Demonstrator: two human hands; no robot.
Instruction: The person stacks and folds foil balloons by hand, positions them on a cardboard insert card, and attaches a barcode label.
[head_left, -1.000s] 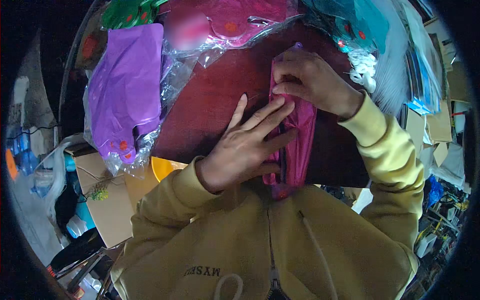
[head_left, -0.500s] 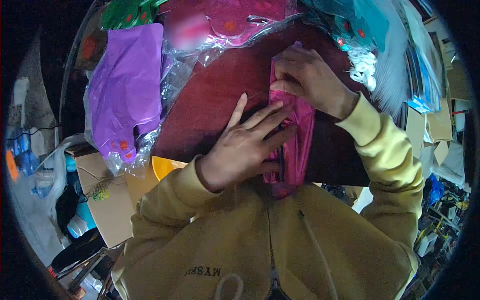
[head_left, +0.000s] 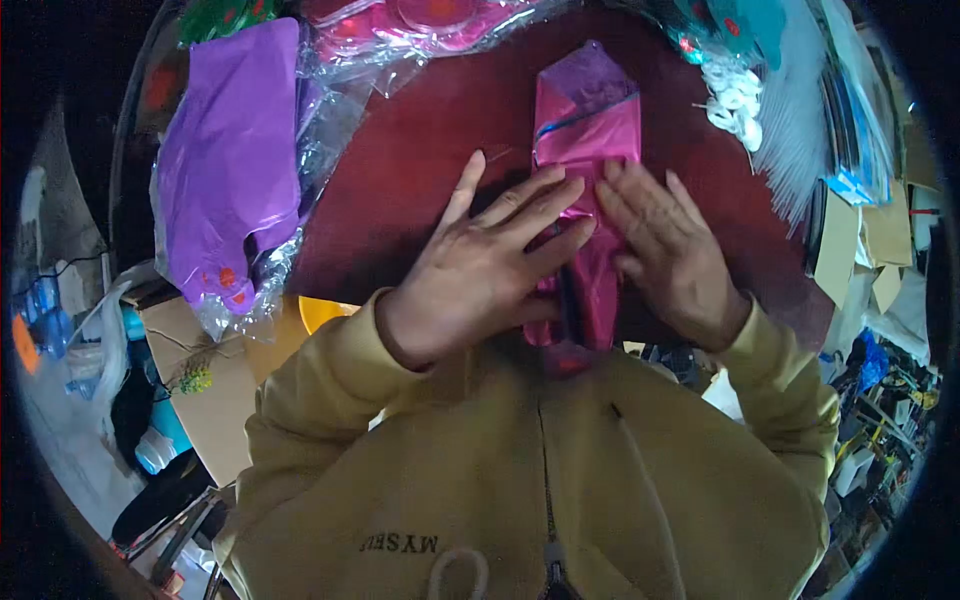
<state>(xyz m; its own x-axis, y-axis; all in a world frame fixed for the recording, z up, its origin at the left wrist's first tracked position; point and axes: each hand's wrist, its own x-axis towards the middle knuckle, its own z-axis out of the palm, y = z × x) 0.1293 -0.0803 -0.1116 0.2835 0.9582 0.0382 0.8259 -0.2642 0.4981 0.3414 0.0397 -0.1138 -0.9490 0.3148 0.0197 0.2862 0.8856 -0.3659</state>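
Folded pink foil (head_left: 600,135) sits under the fingertips of the splayed left hand (head_left: 472,275) and flattish right hand (head_left: 680,262), nothing pinched. I'd pin with the left, smooth lightly with the right so creases don't skew.

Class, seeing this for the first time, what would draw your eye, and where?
The shiny pink piece in the middle stands out first, on the dark red tabletop, with the left hand and right hand partly over it. Next come the large purple piece at upper left and the white bundle at upper right.
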